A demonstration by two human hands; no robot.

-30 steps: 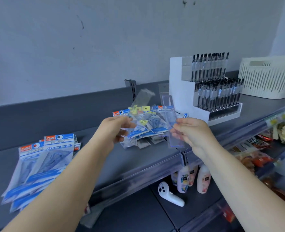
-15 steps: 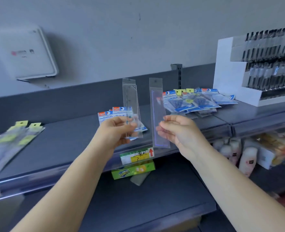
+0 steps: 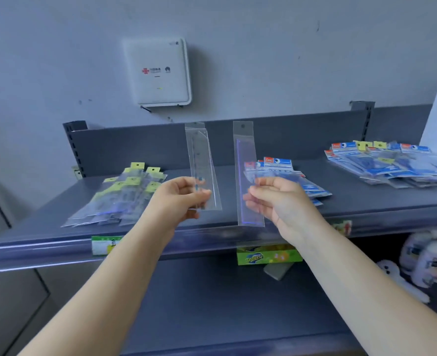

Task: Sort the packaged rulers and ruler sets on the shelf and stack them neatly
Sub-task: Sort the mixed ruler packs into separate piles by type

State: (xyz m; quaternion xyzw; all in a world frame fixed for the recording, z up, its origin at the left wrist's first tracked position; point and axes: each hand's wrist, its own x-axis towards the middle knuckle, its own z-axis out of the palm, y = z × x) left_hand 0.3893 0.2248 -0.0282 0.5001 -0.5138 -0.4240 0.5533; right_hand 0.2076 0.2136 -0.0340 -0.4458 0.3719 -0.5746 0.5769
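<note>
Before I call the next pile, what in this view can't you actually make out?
Head view only:
- Markings on the ruler in the left hand: too faint to read.
- Print on the yellow-tagged pile: blurred.
- Mixed pile at right: cut off by the frame edge, count unclear.
- Blue-headed packs: partly hidden by the right hand and its long ruler.
- Lower-shelf items under the shelf: shadowed, blurred.

The view swings left: the pen display slips off the right edge, and a white wall box (image 3: 158,73) now sits at upper centre. The yellow-tagged pile (image 3: 121,196) comes to centre left, the two held rulers rising upright at mid-frame.
</note>
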